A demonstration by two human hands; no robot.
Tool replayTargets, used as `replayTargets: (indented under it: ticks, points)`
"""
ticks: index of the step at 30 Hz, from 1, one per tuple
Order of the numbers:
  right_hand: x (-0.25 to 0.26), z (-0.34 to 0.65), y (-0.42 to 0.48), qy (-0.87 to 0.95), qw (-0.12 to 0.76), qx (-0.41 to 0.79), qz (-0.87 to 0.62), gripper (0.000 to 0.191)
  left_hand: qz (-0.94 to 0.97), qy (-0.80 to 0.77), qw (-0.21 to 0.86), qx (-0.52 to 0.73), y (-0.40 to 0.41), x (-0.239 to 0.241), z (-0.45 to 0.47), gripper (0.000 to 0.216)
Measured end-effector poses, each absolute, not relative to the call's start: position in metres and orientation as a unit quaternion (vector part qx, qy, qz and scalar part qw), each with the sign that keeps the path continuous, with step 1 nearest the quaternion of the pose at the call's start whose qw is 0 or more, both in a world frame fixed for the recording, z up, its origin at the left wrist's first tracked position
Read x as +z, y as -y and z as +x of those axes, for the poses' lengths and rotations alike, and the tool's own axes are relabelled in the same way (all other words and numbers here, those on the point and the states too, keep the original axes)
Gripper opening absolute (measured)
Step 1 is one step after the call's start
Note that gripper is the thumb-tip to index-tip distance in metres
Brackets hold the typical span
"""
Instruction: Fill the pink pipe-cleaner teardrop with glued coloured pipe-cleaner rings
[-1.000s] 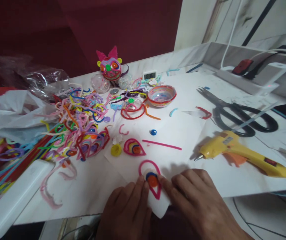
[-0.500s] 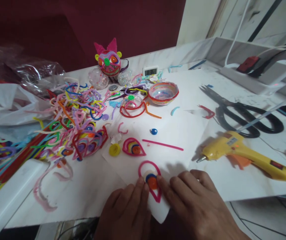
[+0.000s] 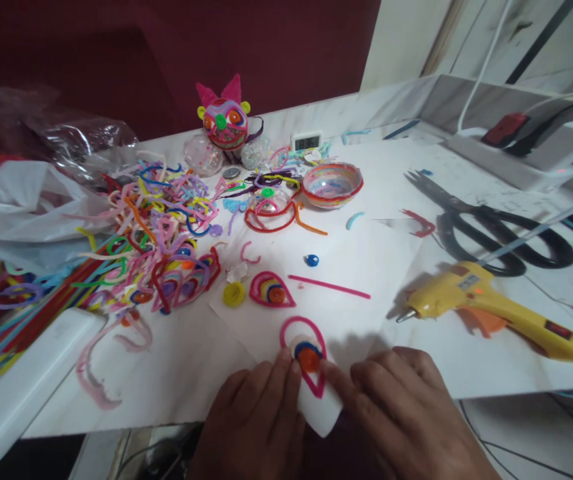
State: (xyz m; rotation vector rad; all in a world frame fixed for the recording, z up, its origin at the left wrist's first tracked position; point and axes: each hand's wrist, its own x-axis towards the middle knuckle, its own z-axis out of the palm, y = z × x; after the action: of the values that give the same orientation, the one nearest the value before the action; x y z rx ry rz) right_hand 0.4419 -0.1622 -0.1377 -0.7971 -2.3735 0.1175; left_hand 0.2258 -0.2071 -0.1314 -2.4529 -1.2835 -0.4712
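Head view: both hands sit at the near edge of the white marble-patterned worktop point(image 3: 191, 373), working on a pink pipe-cleaner teardrop outline with a blue and orange coil inside it point(image 3: 307, 357). This teardrop lies flat on a curved slip of white paper point(image 3: 322, 417) that overhangs the near edge. The left hand point(image 3: 253, 423) has its fingers stretched forward, one tip touching the coil's left side. The right hand point(image 3: 406, 413) mirrors it, one tip against the right side. Neither grip is closed round anything; the fingers are extended and only the tips press down and inward on the piece.

By the look of it, the coil is being seated inside the outline. Any further handling calls for a light, even press, so that the coil stays centred and the paper does not slide off the edge.

A finished rainbow-filled pink teardrop point(image 3: 271, 291) lies just beyond, with a straight pink pipe-cleaner length point(image 3: 329, 287) to its right. The yellow hot-glue gun point(image 3: 486, 307) rests towards the right edge, nozzle pointing at the paper, and black-handled scissors point(image 3: 496, 230) lie behind it. A tangled heap of coloured pipe cleaners point(image 3: 156, 233) fills the left side.

Both wrists are cut off by the frame. The thumbs are tucked out of sight, and whether glue sits under the coil cannot be made out.
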Motion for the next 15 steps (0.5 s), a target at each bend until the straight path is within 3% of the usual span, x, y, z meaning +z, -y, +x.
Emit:
replayTargets:
  ticks: [10,15]
  points:
    - [-0.15,0.415,0.167,0.873,0.361,-0.019,-0.326,0.029,-0.857,0.438,0.213,-0.171,0.207,-0.135,0.223,0.026]
    - [-0.148,0.415,0.163,0.895,0.309,-0.066,-0.314,0.018,-0.862,0.401,0.259,-0.172,0.199,-0.145,0.214,0.03]
